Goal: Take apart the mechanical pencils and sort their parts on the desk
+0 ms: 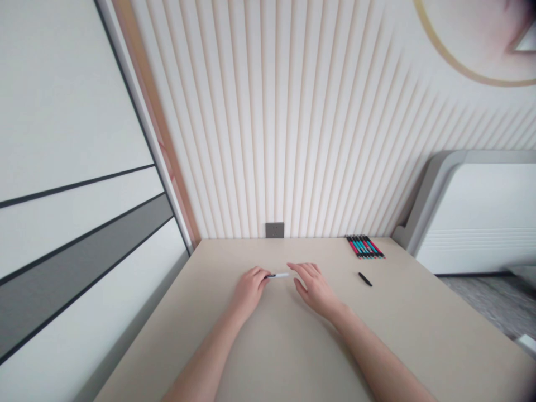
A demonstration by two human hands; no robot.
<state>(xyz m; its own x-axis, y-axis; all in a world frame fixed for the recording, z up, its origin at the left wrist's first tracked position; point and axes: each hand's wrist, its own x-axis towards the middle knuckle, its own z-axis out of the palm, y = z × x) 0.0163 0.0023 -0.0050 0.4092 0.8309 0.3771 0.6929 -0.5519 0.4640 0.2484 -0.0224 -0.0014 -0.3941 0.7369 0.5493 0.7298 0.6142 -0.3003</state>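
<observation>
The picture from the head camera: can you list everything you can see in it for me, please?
pen: 1, black and whitish, above the table's middle
pens: several, too small to count, black, red and blue, table's far right
short stick: 1, black, nearer than the pens
table: 1, beige, below
socket: 1, dark grey, low on wall
wall: 1, ribbed cream, behind
round decoration: 1, gold-rimmed, upper right
cupboard: 1, white and grey, left
headboard: 1, white and grey, right
floor: 1, grey, right
left hand: 1, bare, at pen's black end
right hand: 1, bare, near pen's pale end
</observation>
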